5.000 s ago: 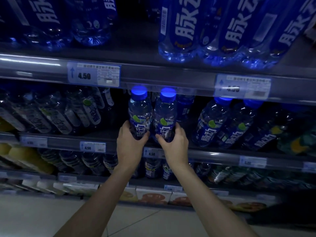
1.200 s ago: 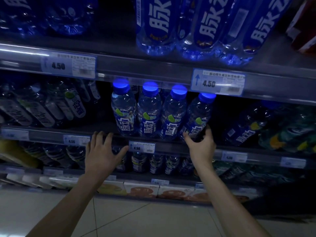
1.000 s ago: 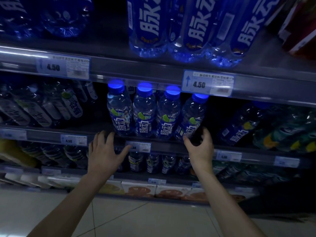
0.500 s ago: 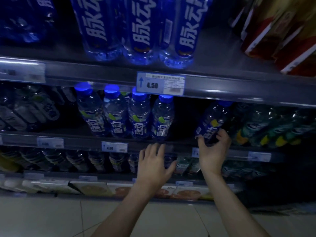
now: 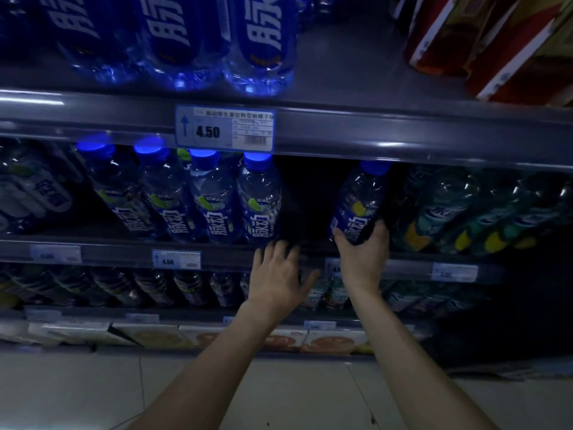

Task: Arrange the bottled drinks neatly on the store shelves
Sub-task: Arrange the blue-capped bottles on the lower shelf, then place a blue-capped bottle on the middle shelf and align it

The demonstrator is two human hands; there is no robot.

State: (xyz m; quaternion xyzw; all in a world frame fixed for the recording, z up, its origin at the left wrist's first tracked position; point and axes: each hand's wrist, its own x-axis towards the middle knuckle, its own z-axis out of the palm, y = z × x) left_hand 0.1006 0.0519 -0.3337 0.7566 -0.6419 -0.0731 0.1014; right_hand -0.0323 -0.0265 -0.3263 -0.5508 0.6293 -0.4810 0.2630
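Observation:
My right hand (image 5: pixel 364 257) grips the base of a blue-capped, blue-labelled bottle (image 5: pixel 359 203) that leans on the middle shelf (image 5: pixel 102 254), at the right of a dark gap. My left hand (image 5: pixel 277 279) is spread with fingers apart, holding nothing, at the shelf's front edge under that gap. Left of the gap stands a row of several matching blue bottles (image 5: pixel 214 200), side by side at the shelf front.
Large blue bottles (image 5: pixel 260 41) stand on the upper shelf above a 4.50 price tag (image 5: pixel 224 128); red cartons (image 5: pixel 483 41) sit at its right. Green-labelled bottles (image 5: pixel 459 209) fill the middle shelf's right. Lower shelves hold more bottles and boxes above a tiled floor (image 5: pixel 93 392).
The view has swung right. My right hand left the fourth row bottle and closed on a separate bottle farther right. My left hand followed rightward along the shelf edge, still empty.

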